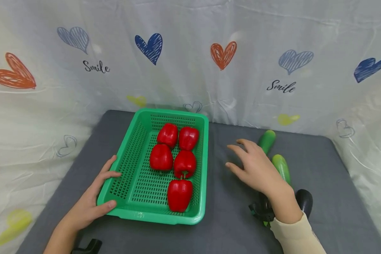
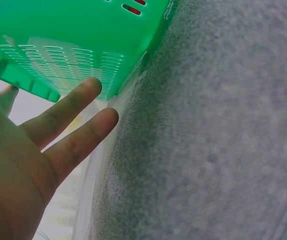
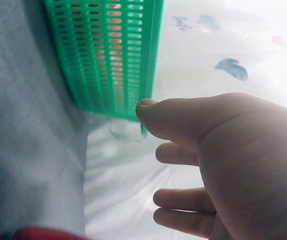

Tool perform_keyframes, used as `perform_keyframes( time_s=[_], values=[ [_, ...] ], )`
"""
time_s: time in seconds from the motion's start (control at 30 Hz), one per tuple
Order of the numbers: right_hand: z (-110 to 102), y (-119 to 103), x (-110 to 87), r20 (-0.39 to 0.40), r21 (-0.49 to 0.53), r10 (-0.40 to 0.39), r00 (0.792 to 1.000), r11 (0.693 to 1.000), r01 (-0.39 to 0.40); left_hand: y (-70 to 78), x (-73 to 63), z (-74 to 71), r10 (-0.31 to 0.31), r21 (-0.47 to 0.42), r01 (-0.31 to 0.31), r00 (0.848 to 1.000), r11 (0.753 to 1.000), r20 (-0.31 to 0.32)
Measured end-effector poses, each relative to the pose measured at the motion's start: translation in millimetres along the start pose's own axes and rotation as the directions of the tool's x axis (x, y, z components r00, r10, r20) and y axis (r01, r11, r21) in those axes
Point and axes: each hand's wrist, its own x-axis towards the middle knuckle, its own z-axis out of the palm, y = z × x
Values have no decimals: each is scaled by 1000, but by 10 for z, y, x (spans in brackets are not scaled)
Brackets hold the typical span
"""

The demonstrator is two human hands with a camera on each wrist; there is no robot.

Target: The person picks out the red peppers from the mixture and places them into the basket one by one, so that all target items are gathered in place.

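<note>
A green plastic basket (image 1: 204, 169) with slotted walls stands left of centre and holds several red bell peppers (image 1: 179, 195). My left hand (image 1: 90, 203) holds the basket's front left side, thumb and some fingertips over the rim. In the left wrist view two fingers (image 2: 81, 145) stretch out straight below the rim, near the slotted wall. To the right of the basket, my right hand (image 1: 257, 167) hovers over the table with fingers loosely bent and nothing in them. Its thumb (image 3: 173, 117) overlaps the basket's corner in the right wrist view, but the head view shows a gap.
Beside and partly behind my right arm lie two long green vegetables (image 1: 267, 141), possibly cucumbers, and a dark eggplant (image 1: 304, 201). A red rounded edge (image 3: 48, 233) shows low in the right wrist view. A white curtain (image 1: 184, 81) with printed hearts hangs behind the grey table (image 1: 330, 183).
</note>
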Motion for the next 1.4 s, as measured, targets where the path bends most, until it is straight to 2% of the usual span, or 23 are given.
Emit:
perform_keyframes(
  time_s=[0.2,0.6,0.97,1.23,1.4],
  values=[
    [-18,117,-146,17,-7,45,999,999,-45,-14,-3,-15,-10,-4,10,1000,1000,2],
    [-113,273,-397,66,38,166,984,985,-168,-22,-9,-16,13,-16,-13,1000,1000,-1],
    [-133,338,-565,91,59,211,973,974,-217,-32,-9,-16,13,-8,-13,1000,1000,-2],
    [-101,361,-654,126,69,199,972,976,-208,-27,-9,-23,21,3,-21,1000,1000,-3],
    [-63,393,-679,86,51,145,986,987,-149,-19,0,-19,28,12,-28,1000,1000,-4]
  ],
)
